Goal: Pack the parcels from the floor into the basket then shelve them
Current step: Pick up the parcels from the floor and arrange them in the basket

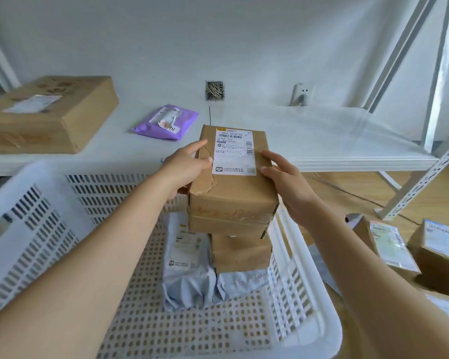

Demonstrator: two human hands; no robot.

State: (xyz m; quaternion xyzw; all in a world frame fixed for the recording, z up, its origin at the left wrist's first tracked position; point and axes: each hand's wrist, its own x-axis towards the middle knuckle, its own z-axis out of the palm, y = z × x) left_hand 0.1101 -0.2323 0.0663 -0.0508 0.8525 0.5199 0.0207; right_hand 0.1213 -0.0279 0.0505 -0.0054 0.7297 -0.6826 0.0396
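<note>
White wall (218,35) backs a white shelf (322,141) that runs across the view, its metal upright (441,73) at the right. On the shelf, far left, lies a large flat carton (52,115). Right of it, apart, sits a purple mailer (166,121) with a label on top. Behind, in the wall, there is an open box of wires (214,89) and further right a socket (301,94).

Below the shelf stands a white perforated basket (36,224). Inside it, toward its right side, a grey bag (187,257) lies on the floor of the basket, and beside it a small box (240,252) rests on more grey wrapping.

Both hands hold a labelled brown box (233,182) above that small box, at the front edge of the shelf; whether the two boxes touch cannot be told. The left hand (186,168) grips the box's left side, thumb on top near the label, fingers curled round the edge. The right hand (283,174) holds the right side, thumb and fingers bent over the top edge.

Right of the basket, on the wood floor (347,187), several more parcels (425,252) with printed labels sit close together.
</note>
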